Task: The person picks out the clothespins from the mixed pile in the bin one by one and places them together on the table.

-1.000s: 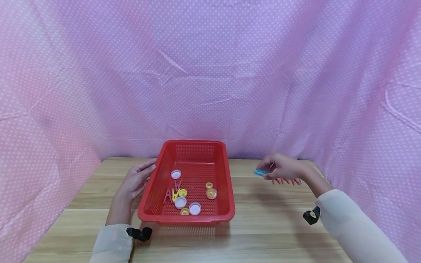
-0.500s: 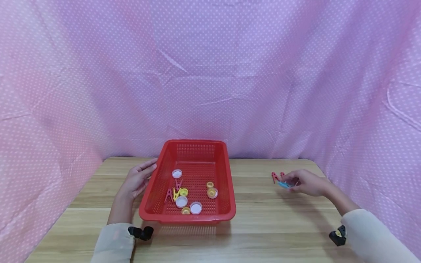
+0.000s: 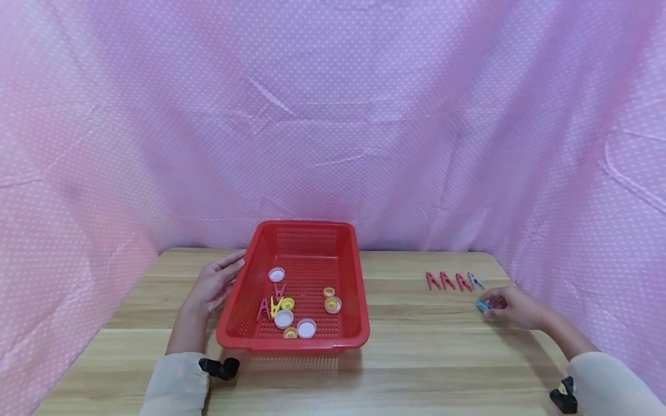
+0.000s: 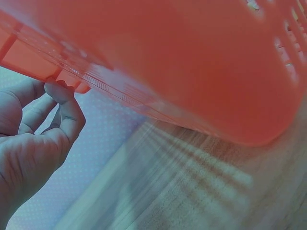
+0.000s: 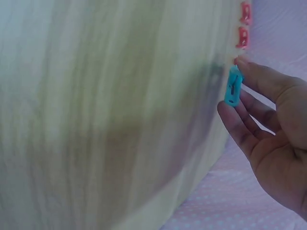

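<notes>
Closest to cam: pale sleeves (image 3: 174,384), each w/ a black wrist cam (image 3: 221,368) strapped on. Then the red basket (image 3: 291,344), approx mid worktop (image 3: 416,358), with the left hand (image 3: 215,286) at its side; that grip's pinching the rim btw thumb and fingers.

Near end of the basket holds a mix: white caps (image 3: 307,328), yellow caps (image 3: 287,303), 2 pink pegs (image 3: 264,306) and a yellow peg (image 3: 276,308).

Over on the right, the right hand (image 3: 520,306) has the blue peg (image 3: 483,304) pinched btw thumb and fingertips, just this side of the row's right end. Can't tell if it's touching the wood tbh.

Bit further back is the row itself: 3 red pegs (image 3: 447,281) plus a greyish-blue peg (image 3: 475,281), side by side.

Progress-wise, imo past halfway on pegs: 4 laid out, 1 in the grip, 3 left in the basket w/ all the caps I can see.

Behind everything, pink dotted curtain (image 3: 333,144). Brands/labels: no readable txt anywhere afaict; cap centres are too small.
</notes>
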### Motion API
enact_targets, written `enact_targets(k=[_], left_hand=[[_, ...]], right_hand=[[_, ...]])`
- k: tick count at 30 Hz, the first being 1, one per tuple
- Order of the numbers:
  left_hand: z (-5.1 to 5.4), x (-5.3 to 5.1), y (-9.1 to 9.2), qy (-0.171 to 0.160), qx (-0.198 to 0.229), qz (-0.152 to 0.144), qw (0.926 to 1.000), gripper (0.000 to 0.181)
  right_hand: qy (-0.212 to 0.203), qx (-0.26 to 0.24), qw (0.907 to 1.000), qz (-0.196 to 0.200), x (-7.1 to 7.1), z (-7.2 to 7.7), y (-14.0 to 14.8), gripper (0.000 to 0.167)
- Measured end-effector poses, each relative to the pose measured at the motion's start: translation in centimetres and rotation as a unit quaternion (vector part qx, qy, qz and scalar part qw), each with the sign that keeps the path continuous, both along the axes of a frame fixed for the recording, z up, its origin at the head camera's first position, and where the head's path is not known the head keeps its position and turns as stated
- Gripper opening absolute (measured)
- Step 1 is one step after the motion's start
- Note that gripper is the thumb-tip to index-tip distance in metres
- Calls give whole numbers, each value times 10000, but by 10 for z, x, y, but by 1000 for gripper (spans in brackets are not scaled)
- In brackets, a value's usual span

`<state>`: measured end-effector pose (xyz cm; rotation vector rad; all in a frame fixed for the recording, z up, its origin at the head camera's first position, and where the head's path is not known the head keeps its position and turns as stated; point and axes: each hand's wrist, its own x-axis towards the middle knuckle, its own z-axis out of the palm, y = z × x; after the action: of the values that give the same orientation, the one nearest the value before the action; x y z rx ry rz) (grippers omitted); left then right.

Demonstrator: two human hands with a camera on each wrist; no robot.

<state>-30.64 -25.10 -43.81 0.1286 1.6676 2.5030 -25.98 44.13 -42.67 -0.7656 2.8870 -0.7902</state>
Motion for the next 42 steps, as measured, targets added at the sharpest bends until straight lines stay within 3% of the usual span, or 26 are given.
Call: enact_targets(k=[5, 9, 18, 22, 30, 35, 42], left_hand=[[-2, 1, -2, -35, 117, -75, 9999, 31], [-3, 0, -3, -3, 239, -126, 9996, 30], [-1, 1, -3, -18, 74, -81, 9999, 38], [0, 0, -2, -113, -48, -34, 9999, 46], [0, 0, -3, -46, 6, -66, 10000, 44], [-1, 1, -2, -49, -21, -76, 10000, 43], [-1, 1, -2, -11, 75, -44, 10000, 40]], right_hand=[[41, 198, 9982, -565, -4, -11, 5, 24], [210, 319, 9946, -962, -9, -11, 2, 26], [205, 385, 9900, -1345, -18, -13, 0, 32], [233, 478, 9880, -1449, -21, -17, 1, 37], [109, 436, 9875, -1514, -20, -18, -1, 41], [54, 408, 9882, -1475, -20, -12, -1, 46], [338, 380, 9907, -1259, -28, 7, -11, 31]])
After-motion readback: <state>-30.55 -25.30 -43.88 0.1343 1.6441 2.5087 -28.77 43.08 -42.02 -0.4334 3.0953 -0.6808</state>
